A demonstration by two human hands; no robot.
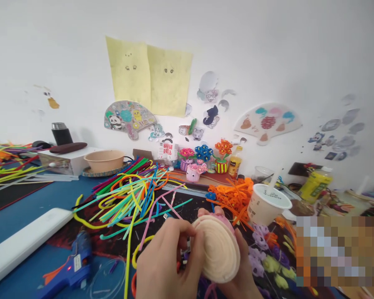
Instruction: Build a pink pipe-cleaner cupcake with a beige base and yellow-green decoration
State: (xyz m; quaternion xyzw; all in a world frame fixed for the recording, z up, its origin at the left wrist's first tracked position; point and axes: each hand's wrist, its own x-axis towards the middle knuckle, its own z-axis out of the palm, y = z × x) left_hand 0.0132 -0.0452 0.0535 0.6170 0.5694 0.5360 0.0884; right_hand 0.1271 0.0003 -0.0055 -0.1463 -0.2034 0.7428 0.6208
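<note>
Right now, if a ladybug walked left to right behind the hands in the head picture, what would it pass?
Black flask → tan bowl → blue flowers → orange flowers → white cup with a straw → yellow-green bottle.

At the front, a flat round cream disc [220, 251] is between the left hand [171, 257] and the right hand [244, 265]. To their left is a blue plastic glue gun [81, 261], and a long white bar [25, 245] is left of that. Behind the gun and hands is a messy pile of bright fuzzy stems [127, 199]. Farther back on the left, a round tan bowl [104, 161] sits on a round woven mat [89, 172]. An orange fuzzy pile [237, 193] is just left of a white paper cup [258, 207]. Two yellow paper sheets [127, 83] are up on the back wall [237, 41].
</note>
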